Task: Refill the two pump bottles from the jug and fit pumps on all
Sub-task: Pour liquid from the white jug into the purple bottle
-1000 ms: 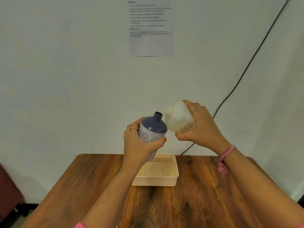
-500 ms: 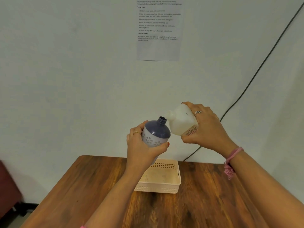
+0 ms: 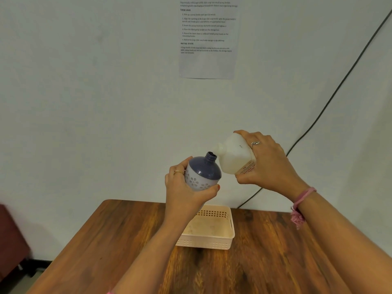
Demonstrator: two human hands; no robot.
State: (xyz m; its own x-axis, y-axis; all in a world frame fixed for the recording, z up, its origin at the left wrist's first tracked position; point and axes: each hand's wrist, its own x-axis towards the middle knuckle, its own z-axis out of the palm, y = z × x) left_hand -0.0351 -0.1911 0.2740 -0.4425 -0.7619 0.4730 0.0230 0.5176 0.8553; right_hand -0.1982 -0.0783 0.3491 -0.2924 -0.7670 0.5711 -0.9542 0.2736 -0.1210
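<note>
My left hand (image 3: 184,194) grips a pump bottle (image 3: 202,172) with a dark blue dome top and a pale floral body. Its neck is open, without a pump, and leans to the right. My right hand (image 3: 269,164) holds a white jug (image 3: 233,154) tipped to the left, its spout just above and right of the bottle's mouth. Both are held in the air above the table. No stream of liquid is visible. No pump is in view.
A cream plastic basket (image 3: 210,240) sits on the wooden table (image 3: 265,262) below my hands. A printed sheet (image 3: 209,39) hangs on the wall. A black cable (image 3: 331,98) runs down the wall at the right. A dark red object (image 3: 10,240) stands at the left.
The view has tilted, so my hands, the bottle and the jug sit lower in the picture. The jug's spout has stayed close to the bottle's mouth.
</note>
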